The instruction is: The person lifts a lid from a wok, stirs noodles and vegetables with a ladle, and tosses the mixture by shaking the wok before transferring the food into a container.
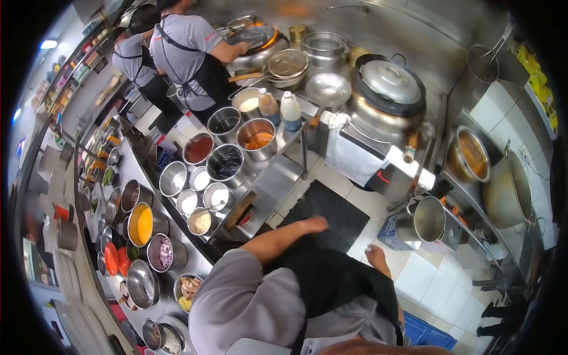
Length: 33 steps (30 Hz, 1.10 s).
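Note:
My left hand (316, 224) is held in front of my black apron (343, 278), its fingers loosely curled with no object showing in them. Below it on the floor lies a black mat (337, 216). To the right, my right hand (375, 257) hangs low at my side over the white floor tiles, fingers bent inward and nothing visible in the grip. Neither hand touches a pot or counter. Left of my left arm, a steel bowl of pale paste (202, 222) with a spoon sits at the counter's corner.
Sauce pots (257, 139) and squeeze bottles (290, 109) crowd the steel counter. A large lidded pot (389, 86) stands ahead; a tall steel pot (429, 219) is at right. Two co-workers (183, 53) stand far left, one at a flaming wok (260, 41). A blue crate (426, 334) lies behind right.

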Motion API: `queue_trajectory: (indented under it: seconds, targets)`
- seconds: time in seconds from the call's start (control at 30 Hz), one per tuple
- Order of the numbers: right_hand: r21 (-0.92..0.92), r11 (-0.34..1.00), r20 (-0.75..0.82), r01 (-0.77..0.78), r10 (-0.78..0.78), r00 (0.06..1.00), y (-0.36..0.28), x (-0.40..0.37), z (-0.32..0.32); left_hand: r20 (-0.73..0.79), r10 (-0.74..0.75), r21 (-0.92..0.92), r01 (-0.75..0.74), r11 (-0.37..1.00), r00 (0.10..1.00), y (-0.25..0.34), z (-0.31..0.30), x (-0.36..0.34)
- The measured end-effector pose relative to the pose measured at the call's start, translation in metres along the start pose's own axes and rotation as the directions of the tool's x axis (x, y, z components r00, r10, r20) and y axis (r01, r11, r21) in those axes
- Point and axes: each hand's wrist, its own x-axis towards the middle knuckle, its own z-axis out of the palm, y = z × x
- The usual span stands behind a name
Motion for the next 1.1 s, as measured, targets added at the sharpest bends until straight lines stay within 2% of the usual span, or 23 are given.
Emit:
queue_trajectory:
  seconds: [0.03, 0.07, 0.1, 0.17, 0.2, 0.27, 0.3, 0.37, 0.47, 0.57, 0.67, 0.77, 0.87, 0.9, 0.93, 0.97, 1.0, 1.1]
  targets:
    - [0.107, 0.992, -0.084, 0.070, -0.061, 0.995, -0.066, 0.013, -0.029, 0.055, 0.008, -0.066, -0.004, 0.998, 0.998, 0.026, 0.009, 0.013]
    - [0.151, 0.984, -0.107, 0.092, -0.076, 0.991, -0.131, 0.020, -0.057, 0.140, 0.114, -0.056, -0.107, 0.993, 0.984, 0.005, 0.055, 0.055]
    - [0.295, 0.928, -0.191, 0.226, -0.175, 0.966, -0.170, 0.027, -0.065, 0.170, 0.145, -0.174, -0.115, 0.978, 0.975, 0.030, 0.060, 0.055]
    - [0.440, 0.832, -0.191, 0.339, -0.282, 0.940, -0.232, 0.030, -0.072, 0.258, 0.207, -0.376, -0.099, 0.921, 0.944, 0.077, 0.068, 0.049]
    - [0.401, 0.848, -0.113, 0.347, -0.330, 0.937, -0.244, 0.031, -0.067, 0.297, 0.225, -0.441, -0.076, 0.895, 0.928, 0.086, 0.068, 0.044]
    - [0.485, 0.860, 0.210, 0.158, -0.290, 0.934, -0.259, 0.019, -0.058, 0.378, 0.240, -0.544, 0.004, 0.839, 0.894, 0.103, 0.070, 0.026]
    - [0.440, 0.896, 0.357, 0.064, -0.240, 0.903, -0.251, 0.018, -0.052, 0.403, 0.241, -0.578, 0.041, 0.815, 0.883, 0.110, 0.069, 0.018]
    - [0.308, 0.946, 0.616, -0.102, -0.116, 0.779, -0.238, 0.016, -0.044, 0.443, 0.248, -0.630, 0.102, 0.770, 0.862, 0.119, 0.069, 0.007]
    - [0.283, 0.948, 0.633, -0.144, -0.072, 0.771, -0.238, 0.016, -0.045, 0.471, 0.251, -0.673, 0.160, 0.722, 0.846, 0.126, 0.066, -0.004]
    - [0.189, 0.957, 0.617, -0.221, 0.059, 0.785, -0.254, 0.010, -0.059, 0.486, 0.247, -0.703, 0.207, 0.680, 0.838, 0.127, 0.063, -0.013]
    - [0.227, 0.952, 0.612, -0.206, 0.025, 0.790, -0.253, 0.006, -0.066, 0.487, 0.244, -0.726, 0.234, 0.646, 0.839, 0.129, 0.057, -0.019]
    - [0.266, 0.963, 0.461, -0.050, -0.081, 0.884, -0.211, 0.019, -0.044, 0.479, 0.249, -0.749, 0.244, 0.617, 0.842, 0.132, 0.050, -0.022]
    - [0.186, 0.983, 0.399, -0.003, -0.073, 0.914, -0.199, 0.025, -0.036, 0.449, 0.250, -0.777, 0.236, 0.584, 0.858, 0.133, 0.044, -0.024]
    - [0.242, 0.968, 0.365, 0.059, -0.147, 0.919, -0.200, 0.029, -0.031, 0.435, 0.238, -0.781, 0.233, 0.579, 0.868, 0.133, 0.043, -0.026]
    - [0.348, 0.934, 0.389, 0.085, -0.226, 0.893, -0.206, 0.032, -0.030, 0.434, 0.252, -0.790, 0.231, 0.568, 0.865, 0.134, 0.039, -0.026]
    - [0.376, 0.924, 0.372, 0.074, -0.224, 0.901, -0.227, 0.027, -0.037, 0.427, 0.253, -0.795, 0.226, 0.563, 0.868, 0.133, 0.038, -0.029]
    - [0.401, 0.914, 0.350, 0.064, -0.217, 0.911, -0.249, 0.022, -0.043, 0.422, 0.253, -0.797, 0.223, 0.561, 0.871, 0.131, 0.035, -0.030]
    - [0.396, 0.899, 0.424, 0.184, -0.357, 0.832, -0.291, 0.005, -0.050, 0.416, 0.247, -0.805, 0.229, 0.547, 0.875, 0.129, 0.030, -0.035]
